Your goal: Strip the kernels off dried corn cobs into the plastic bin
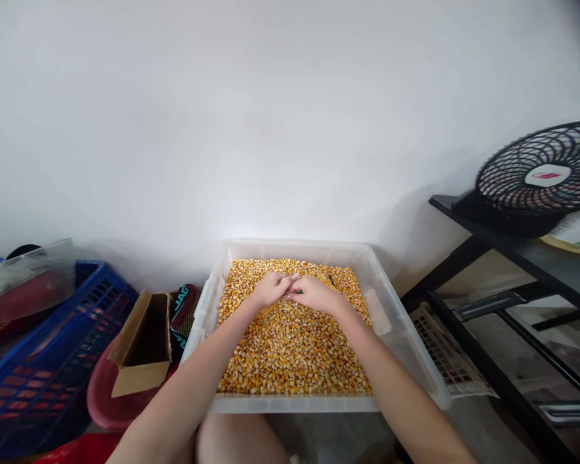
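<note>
Meeting over corn kernels (pixel 294 354) in translucent bin (pixel 290 405), left hand (pixel 272 289) and right hand (pixel 315 294), fingers bunched, cannot tell whether gripping

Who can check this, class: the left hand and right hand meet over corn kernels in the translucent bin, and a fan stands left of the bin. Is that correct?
Not quite: the head view shows the fan right of the translucent bin. The left hand and right hand do meet over the corn kernels.
</note>
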Demonstrator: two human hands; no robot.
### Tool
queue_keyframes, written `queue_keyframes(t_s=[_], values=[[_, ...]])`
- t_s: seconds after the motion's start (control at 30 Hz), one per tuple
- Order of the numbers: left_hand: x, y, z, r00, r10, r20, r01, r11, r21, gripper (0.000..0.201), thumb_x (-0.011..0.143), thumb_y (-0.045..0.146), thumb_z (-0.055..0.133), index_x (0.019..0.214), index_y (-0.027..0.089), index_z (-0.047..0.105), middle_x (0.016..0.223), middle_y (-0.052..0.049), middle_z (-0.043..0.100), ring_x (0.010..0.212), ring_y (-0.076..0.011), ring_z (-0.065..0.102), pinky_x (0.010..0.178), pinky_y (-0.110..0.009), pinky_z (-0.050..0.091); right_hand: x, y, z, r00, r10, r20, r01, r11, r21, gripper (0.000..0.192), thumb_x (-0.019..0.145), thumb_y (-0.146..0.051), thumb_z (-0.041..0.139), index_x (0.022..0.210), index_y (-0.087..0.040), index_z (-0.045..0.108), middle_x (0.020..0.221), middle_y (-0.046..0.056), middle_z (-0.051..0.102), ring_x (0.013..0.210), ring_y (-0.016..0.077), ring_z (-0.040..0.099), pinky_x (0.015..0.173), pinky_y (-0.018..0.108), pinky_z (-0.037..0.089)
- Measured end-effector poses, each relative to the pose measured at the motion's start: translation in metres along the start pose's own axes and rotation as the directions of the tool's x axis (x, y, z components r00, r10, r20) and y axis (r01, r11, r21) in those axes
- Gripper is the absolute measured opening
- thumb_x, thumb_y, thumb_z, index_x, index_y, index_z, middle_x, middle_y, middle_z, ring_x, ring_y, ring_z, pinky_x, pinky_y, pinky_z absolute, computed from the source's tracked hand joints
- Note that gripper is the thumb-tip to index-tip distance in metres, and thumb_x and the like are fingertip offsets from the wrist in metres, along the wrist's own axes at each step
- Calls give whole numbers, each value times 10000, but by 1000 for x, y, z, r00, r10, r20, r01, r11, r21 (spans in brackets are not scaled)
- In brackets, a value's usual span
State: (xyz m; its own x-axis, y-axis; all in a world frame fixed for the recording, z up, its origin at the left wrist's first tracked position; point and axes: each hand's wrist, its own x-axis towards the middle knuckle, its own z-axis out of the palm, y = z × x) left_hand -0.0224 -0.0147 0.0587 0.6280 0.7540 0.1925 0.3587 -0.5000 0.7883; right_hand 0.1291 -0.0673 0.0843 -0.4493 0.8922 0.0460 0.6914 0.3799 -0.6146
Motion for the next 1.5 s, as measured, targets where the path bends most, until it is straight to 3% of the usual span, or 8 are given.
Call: queue_keyframes(t_s=[0.2,0.33,0.77,1.1,1.23,1.33,1.4,1.5], values=[[5,-5,-9,984,-148,-100,115,953,-280,495,822,421,280,507,150,550,460,-16,539,519,-126,519,622,-241,404,-2,-8,-2,997,23,-69,-27,999,-47,219,802,-259,489,730,-162,671,636,6,624,563,99,491,550,205,301],[6,-8,-11,976,-165,-138,120,951,-286,485,811,423,307,495,151,556,468,-20,543,542,-129,516,650,-243,403,1,-11,3,992,43,-118,-54,994,-94,250,819,-295,473,701,-164,650,598,2,593,535,93,458,532,202,277],[-3,-3,12,998,-62,-6,62,997,-42,548,867,457,196,450,171,409,411,28,371,451,-100,357,512,-247,267,2,7,5,996,48,74,-48,999,-11,172,741,-233,531,716,-146,677,622,11,632,532,96,484,529,200,311],[-5,4,13,999,-35,-37,44,965,258,547,891,413,160,452,184,391,437,-8,383,449,-117,358,514,-262,232,5,22,10,993,96,72,-104,987,124,190,697,-264,558,590,-130,639,475,-35,503,476,81,429,488,194,296],[-3,2,3,991,-30,-130,75,932,355,535,882,432,189,480,180,436,476,-25,447,484,-127,409,526,-260,241,10,18,17,971,237,-18,-212,900,380,156,683,-299,591,708,-150,632,588,-21,566,522,88,472,493,190,337],[-2,-2,-4,962,-91,-257,158,955,253,568,882,454,149,467,180,423,442,-12,424,469,-124,418,518,-255,250,15,10,22,908,408,-91,-251,706,662,252,738,-396,538,877,-186,555,588,-31,534,441,80,428,415,188,320],[-1,-6,-5,937,-136,-322,193,970,150,576,878,467,140,459,181,412,425,-4,413,457,-122,414,513,-253,261,19,4,27,858,493,-146,-212,597,773,301,783,-483,453,860,-197,504,584,-26,511,417,84,422,396,197,338],[1,-10,-3,908,-169,-383,202,978,47,561,870,476,168,465,180,419,435,-2,436,461,-122,419,508,-250,268,25,-1,39,800,540,-262,-131,582,802,385,811,-575,336,781,-207,446,604,-7,500,437,99,456,430,223,401]])
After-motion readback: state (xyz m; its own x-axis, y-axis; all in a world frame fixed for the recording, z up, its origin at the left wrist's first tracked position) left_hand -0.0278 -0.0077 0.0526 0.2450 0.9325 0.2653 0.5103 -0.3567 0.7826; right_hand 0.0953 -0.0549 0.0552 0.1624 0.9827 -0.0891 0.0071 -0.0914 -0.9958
